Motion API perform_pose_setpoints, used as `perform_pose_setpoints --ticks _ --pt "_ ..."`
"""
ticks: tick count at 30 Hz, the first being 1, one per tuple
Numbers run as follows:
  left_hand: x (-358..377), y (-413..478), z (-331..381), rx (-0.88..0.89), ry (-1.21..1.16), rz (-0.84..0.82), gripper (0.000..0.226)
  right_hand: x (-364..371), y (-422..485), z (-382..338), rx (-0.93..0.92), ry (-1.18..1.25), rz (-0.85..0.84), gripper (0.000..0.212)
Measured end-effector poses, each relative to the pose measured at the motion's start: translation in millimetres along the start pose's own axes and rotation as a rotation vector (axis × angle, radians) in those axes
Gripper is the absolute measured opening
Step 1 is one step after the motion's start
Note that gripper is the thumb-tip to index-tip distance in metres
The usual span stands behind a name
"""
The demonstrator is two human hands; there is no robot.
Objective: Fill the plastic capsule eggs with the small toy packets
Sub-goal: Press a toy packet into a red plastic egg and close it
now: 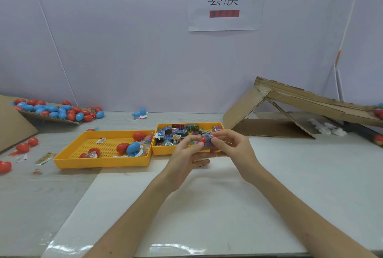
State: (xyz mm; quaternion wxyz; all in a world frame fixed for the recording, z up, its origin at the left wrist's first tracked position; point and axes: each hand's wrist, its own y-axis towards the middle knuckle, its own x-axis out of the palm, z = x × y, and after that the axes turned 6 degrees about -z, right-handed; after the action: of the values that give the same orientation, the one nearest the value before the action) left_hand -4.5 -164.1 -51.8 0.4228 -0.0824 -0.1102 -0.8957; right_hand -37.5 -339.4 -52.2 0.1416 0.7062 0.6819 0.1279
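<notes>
Both my hands meet above the near edge of the right yellow tray (163,151). My left hand (186,157) and my right hand (234,150) together grip a red capsule egg (203,139) wrapped in a blue printed film or packet (209,138). The right yellow tray holds several small printed toy packets (180,132). The left yellow tray (99,160) holds red eggs (122,147), a blue egg (133,147) and a few clear bags of small toys.
A cardboard sheet at the far left carries a pile of red and blue eggs (56,110). Loose red eggs (22,147) and scraps lie on the table's left. A folded cardboard ramp (290,108) stands at the right. A white mat (196,206) covers the near table.
</notes>
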Motion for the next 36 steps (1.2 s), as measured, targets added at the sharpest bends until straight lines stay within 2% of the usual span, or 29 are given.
perform_pose_setpoints --ticks 4,7,11,16,19,23,30,36 --pt "-0.8 0.4 -0.7 0.024 0.018 0.023 0.013 -0.7 0.9 1.1 -0.017 -0.005 0.013 0.015" --pt "-1.3 0.6 -1.1 0.032 0.004 0.009 0.013 -2.7 1.3 0.3 -0.038 0.005 0.005 0.016" --pt "-2.5 0.7 -0.9 0.028 -0.009 0.008 0.026 -2.7 1.5 1.1 -0.045 -0.051 -0.015 0.018" --pt "-1.8 1.2 -2.3 0.03 0.013 0.008 0.029 -1.7 1.1 1.1 -0.046 -0.048 -0.015 0.009" --pt "-2.4 1.7 -3.1 0.035 -0.005 -0.004 0.023 -0.3 0.3 -0.7 -0.053 -0.051 -0.011 0.013" --pt "-2.5 1.2 -2.3 0.028 -0.036 -0.008 0.03 0.6 -0.3 -2.3 -0.057 -0.067 -0.043 0.025" --pt "-1.8 0.1 -3.1 0.006 -0.005 -0.05 0.032 0.2 -1.7 -6.7 -0.067 -0.03 -0.017 0.015" --pt "-1.1 -0.8 -3.2 0.024 0.0 -0.056 0.025 -0.8 -2.0 -8.0 -0.068 0.017 -0.034 0.016"
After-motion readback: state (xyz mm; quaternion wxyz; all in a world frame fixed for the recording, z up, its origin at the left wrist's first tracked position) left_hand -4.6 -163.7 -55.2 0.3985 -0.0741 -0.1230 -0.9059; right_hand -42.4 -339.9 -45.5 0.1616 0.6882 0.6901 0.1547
